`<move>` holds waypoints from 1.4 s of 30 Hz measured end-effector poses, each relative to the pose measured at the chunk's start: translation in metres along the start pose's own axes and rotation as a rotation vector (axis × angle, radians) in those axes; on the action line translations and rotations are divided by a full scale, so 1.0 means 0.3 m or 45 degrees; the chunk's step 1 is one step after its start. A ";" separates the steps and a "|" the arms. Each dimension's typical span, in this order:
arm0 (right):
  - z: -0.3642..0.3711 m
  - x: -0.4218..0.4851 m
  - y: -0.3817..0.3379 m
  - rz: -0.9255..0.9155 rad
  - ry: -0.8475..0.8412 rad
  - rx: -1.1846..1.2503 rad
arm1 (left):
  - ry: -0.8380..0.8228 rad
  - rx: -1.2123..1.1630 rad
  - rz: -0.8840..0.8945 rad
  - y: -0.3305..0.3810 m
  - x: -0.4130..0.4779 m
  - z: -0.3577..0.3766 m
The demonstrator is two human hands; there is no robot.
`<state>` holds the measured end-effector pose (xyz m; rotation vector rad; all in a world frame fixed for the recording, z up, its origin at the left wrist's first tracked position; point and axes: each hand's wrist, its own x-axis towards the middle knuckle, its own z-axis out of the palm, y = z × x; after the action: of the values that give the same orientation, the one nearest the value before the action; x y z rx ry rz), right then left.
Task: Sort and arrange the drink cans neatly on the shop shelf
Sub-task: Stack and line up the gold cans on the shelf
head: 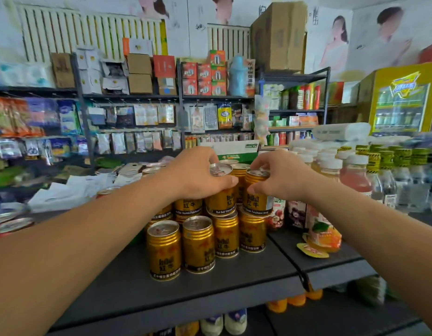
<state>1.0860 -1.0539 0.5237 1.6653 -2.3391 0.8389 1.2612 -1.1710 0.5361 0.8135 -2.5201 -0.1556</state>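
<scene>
At middle of shelf [234, 282], stacked on lower gold cans [198, 246]: left upper can [221, 200] gripped from above in curled left hand [195, 175], right upper can [255, 197] just beside it pinched at the rim by right hand [280, 177]; juice bottles [355, 173] toward right edge.

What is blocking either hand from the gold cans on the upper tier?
Nothing visible. The left hand grips one upper-tier gold can by its top, and the right hand grips the neighbouring can the same way. Both cans sit on the lower-tier cans.
</scene>
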 end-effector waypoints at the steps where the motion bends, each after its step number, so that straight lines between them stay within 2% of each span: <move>1: 0.005 0.007 0.018 -0.010 0.000 0.013 | -0.017 0.014 -0.004 0.006 0.011 0.013; 11: 0.040 0.042 0.078 -0.187 -0.001 0.142 | -0.140 0.105 -0.019 0.016 0.059 0.048; 16: 0.040 0.037 0.097 -0.186 -0.012 0.164 | -0.202 0.398 -0.004 -0.004 0.056 0.019; 19: 0.040 0.034 0.093 -0.200 0.004 0.158 | -0.260 0.214 0.061 -0.014 0.049 0.012; 22: 0.057 0.026 0.088 -0.235 0.033 0.139 | -0.193 0.099 0.122 -0.027 0.040 0.012; 29: 0.119 0.004 0.082 -0.238 0.241 0.107 | -0.082 0.129 0.219 -0.045 0.030 0.024; 42: 0.123 -0.008 0.097 -0.220 0.238 0.133 | -0.024 0.023 0.290 -0.077 0.024 0.042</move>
<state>1.0674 -1.0645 0.4817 1.7164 -2.0287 1.0471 1.2620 -1.1946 0.5222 0.5285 -2.6128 -0.0643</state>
